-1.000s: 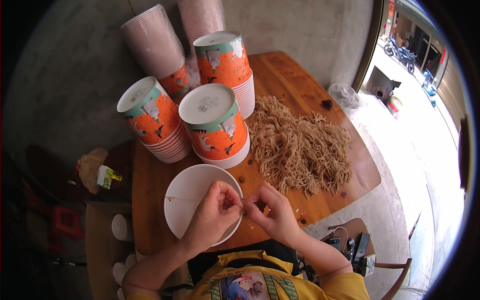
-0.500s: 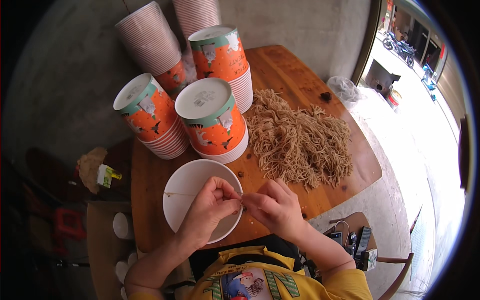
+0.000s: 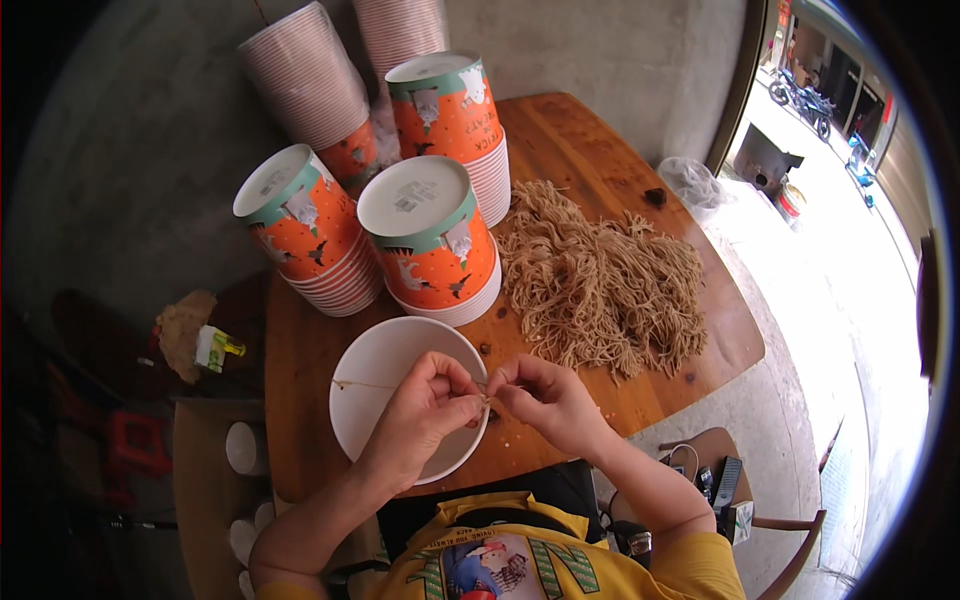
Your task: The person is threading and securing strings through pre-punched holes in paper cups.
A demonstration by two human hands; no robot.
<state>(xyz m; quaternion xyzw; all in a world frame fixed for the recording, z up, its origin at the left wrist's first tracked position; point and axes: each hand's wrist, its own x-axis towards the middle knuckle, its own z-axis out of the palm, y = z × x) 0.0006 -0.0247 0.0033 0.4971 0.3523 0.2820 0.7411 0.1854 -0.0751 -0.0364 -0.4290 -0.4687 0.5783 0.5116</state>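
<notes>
Along the brown wooden surface's (image 3: pixel 650 395) far left edge: upturned stacks of orange-and-green paper buckets (image 3: pixel 430 265). Near edge, left of centre: open round white bucket (image 3: pixel 365 430), thin tan cord (image 3: pixel 372 386) across its mouth. Hands nearly closed: left hand (image 3: pixel 437 405) over that mouth, fingertips pinching the cord; right hand (image 3: pixel 545 400) just beyond its right rim, thumb and forefinger pinching too. Toward right edge: heaped tan twisted cords (image 3: pixel 610 285).

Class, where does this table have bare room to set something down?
Bare wooden table shows behind the tan cord heap, between the rear unwrapped bucket stack and dark lump, and a narrow strip right of the heap. Crowded: the back left, with more bucket stacks, and the near side, with the white bowl, left hand and right hand.
</notes>
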